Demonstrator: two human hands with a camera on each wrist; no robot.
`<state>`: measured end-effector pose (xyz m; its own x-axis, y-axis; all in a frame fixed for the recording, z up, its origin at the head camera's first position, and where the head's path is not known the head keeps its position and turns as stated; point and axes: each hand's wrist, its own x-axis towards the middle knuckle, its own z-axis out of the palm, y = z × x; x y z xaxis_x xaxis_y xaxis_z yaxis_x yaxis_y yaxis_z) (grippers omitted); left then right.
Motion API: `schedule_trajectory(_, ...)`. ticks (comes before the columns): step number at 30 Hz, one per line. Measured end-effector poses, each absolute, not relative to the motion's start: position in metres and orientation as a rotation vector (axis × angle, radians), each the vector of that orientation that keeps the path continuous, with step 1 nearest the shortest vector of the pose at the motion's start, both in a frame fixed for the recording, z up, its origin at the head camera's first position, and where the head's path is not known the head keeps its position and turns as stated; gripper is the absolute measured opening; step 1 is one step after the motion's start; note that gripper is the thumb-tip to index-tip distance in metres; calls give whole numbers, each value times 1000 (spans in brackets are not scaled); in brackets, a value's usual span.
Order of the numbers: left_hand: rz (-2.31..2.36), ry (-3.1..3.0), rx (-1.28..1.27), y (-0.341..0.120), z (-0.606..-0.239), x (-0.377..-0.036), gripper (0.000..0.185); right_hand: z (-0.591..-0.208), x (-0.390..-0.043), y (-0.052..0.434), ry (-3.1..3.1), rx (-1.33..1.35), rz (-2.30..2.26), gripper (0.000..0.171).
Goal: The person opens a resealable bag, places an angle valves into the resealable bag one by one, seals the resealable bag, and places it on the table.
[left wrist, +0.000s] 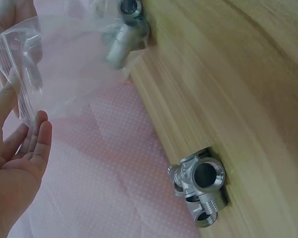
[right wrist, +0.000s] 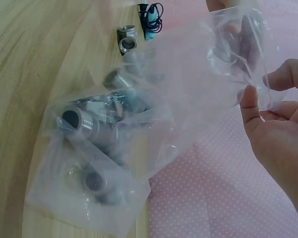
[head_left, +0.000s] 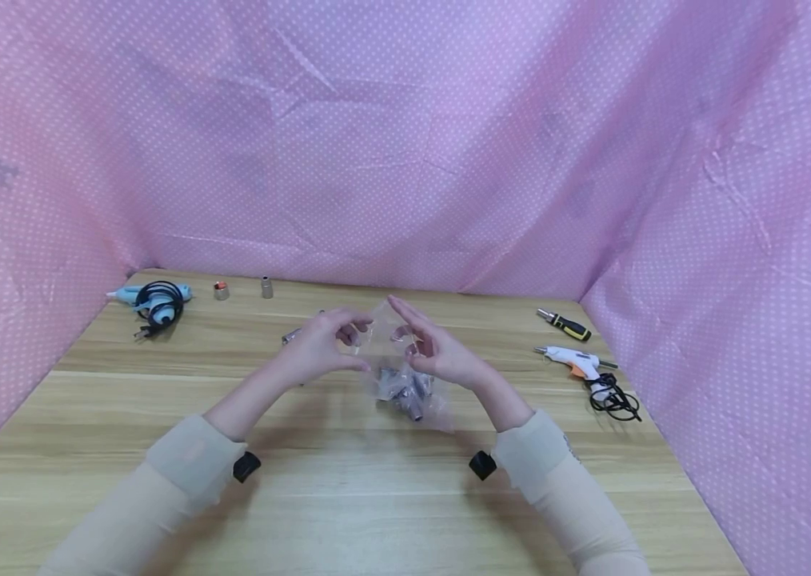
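1. The table [head_left: 348, 512] stretches beneath both hands.
2. The clear bag [right wrist: 184, 101] hangs between the hands, its long axis running down from their fingertips and back toward the person.
3. The right hand [head_left: 445, 354] pinches one side of the bag's mouth; it's the nearer hand to the load.
4. The left hand [head_left: 315, 350] holds the opposite rim, thumb and fingers curved widely.
5. Bagged fittings [right wrist: 92, 128] bunch just below the right hand's thumb.
6. Loose fittings [left wrist: 203, 186] sit beside the left hand, on its outer side.
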<state>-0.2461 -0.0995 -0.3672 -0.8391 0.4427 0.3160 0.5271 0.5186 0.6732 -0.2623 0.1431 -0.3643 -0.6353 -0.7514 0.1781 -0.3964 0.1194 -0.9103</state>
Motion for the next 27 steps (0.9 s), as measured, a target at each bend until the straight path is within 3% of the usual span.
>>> schedule_trajectory(15,-1137,-2646,-867,-147,-355,-255,65,-368,-262,144,2104,-1116,-1521,92)
schedule_trajectory(27,-1087,-2799,-844,-198,-400,-267,68,-369,-262,139,2117,-1131,-1497,91)
